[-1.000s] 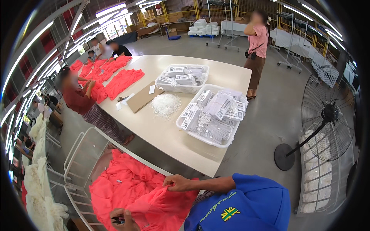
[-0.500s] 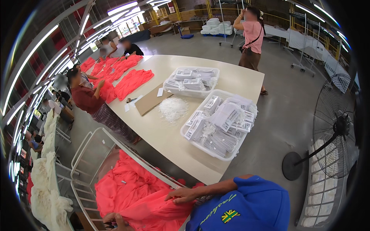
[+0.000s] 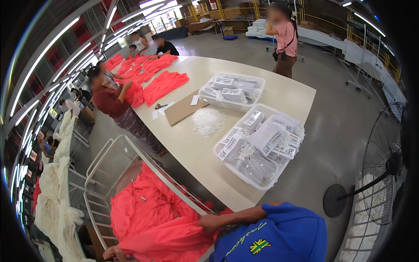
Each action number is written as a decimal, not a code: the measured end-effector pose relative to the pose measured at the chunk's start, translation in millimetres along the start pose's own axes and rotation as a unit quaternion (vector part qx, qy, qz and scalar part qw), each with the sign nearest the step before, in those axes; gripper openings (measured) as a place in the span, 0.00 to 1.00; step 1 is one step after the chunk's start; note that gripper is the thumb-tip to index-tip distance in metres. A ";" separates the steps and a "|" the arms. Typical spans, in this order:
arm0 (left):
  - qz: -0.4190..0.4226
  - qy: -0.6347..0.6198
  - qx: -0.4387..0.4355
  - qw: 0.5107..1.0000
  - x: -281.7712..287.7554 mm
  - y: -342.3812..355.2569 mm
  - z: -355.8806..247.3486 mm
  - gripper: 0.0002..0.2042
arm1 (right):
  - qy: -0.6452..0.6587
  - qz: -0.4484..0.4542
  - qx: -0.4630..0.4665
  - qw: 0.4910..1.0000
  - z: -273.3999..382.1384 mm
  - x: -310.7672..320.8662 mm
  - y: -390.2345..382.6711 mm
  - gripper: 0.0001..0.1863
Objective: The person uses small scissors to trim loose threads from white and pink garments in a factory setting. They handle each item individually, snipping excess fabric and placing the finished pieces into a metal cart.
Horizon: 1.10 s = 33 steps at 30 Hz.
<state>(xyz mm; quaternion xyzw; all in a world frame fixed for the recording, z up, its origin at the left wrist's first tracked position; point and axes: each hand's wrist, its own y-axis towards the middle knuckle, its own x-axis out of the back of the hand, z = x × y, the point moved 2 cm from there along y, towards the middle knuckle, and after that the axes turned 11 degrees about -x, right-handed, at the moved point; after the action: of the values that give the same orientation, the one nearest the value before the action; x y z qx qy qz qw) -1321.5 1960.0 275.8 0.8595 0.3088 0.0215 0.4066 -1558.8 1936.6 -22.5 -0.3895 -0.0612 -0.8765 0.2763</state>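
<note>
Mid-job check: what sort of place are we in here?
Likely a garment workshop or factory floor: coral fabric heaped up close, more of it along a long table, and plastic bins packed with bundled tags.

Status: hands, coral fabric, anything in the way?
Left hand at coral fabric, grip unclear. Right hand gripping it. Fabric heaped in white cart. Cart side close by right hand.
</note>
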 end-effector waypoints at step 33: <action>0.247 -0.154 0.418 0.861 -1.1 -144.3 75.6 0.17 | 0.291 0.255 0.097 0.917 101.4 117.8 0.6 0.16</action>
<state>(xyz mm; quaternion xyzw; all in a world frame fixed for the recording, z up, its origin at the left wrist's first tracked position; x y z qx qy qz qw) -1374.7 1976.6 122.8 0.9893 -0.0002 -0.1420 0.0328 -1556.7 1917.4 131.7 -0.0910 0.0392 -0.8405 0.5326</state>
